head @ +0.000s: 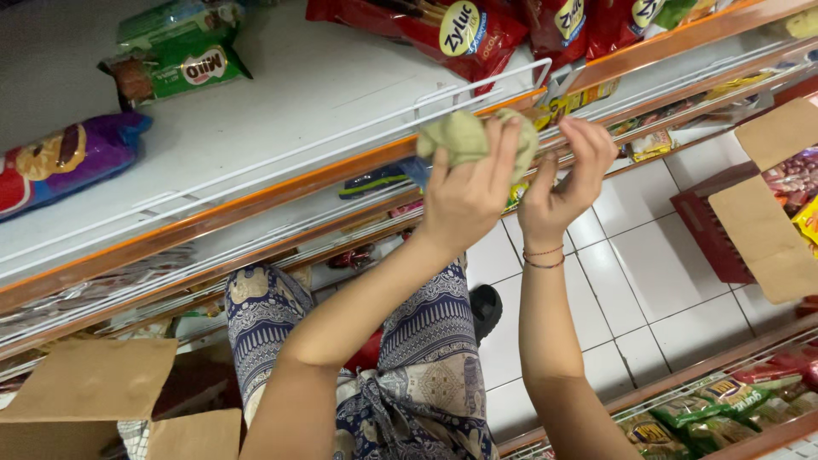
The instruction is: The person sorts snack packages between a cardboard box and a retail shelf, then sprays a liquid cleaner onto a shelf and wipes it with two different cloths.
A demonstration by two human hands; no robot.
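Note:
My left hand (467,200) is raised to the front of a white shelf (281,94) and is shut on a crumpled olive-green cloth (460,136), pressing it against the white wire rail (341,128) above the shelf's orange edge (256,200). Right beside it, my right hand (562,183), with thin bracelets on the wrist, has its fingers curled over the same rail, touching the cloth's right end. Below my arms are my patterned blue-and-white trousers (426,341).
Red snack bags (460,30), green packets (183,55) and a purple packet (72,158) lie on the shelf. An open cardboard box (767,230) in a red crate (707,230) stands on the white tiled floor (648,281). Another cardboard box (85,383) is lower left. Packets (724,405) fill a shelf at bottom right.

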